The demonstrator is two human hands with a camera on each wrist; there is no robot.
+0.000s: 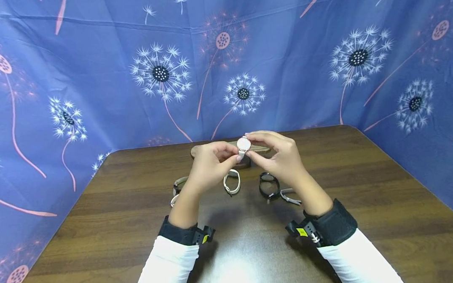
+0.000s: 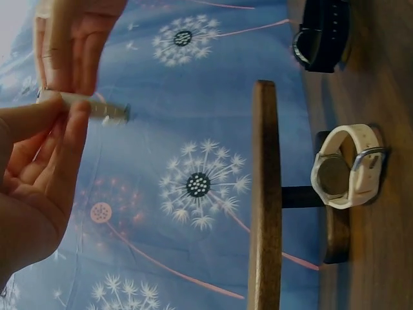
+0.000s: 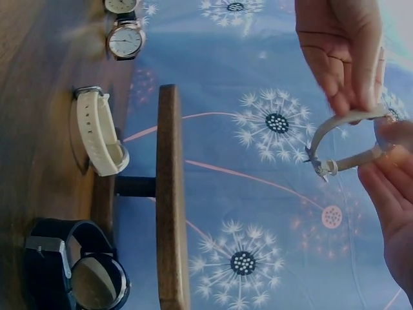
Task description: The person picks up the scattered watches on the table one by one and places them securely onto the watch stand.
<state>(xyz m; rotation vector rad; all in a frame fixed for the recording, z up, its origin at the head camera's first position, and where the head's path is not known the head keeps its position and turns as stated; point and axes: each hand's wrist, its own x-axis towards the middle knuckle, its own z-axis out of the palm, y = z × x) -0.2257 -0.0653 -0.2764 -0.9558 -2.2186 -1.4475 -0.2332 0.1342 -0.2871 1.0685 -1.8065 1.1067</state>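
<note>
Both hands hold a white-strapped wristwatch (image 1: 244,143) up above the far part of the table, its pale round dial toward the head camera. My left hand (image 1: 211,165) pinches the strap by the lower left of the case. On the other side, my right hand (image 1: 278,156) grips it with thumb and fingers at the right edge and top. In the right wrist view the strap (image 3: 330,129) forms a loop with its buckle end hanging free of the fingers. The left wrist view shows the watch (image 2: 110,111) edge-on between the fingertips.
Behind the hands stands a wooden T-bar stand (image 2: 265,194) with a dark post. On the brown table (image 1: 119,213) lie a white watch (image 1: 232,182), a black watch (image 1: 269,185), a pale-strapped watch (image 1: 291,196) and two dark-strapped watches (image 3: 125,40) at left. A blue dandelion-print cloth (image 1: 284,71) hangs behind.
</note>
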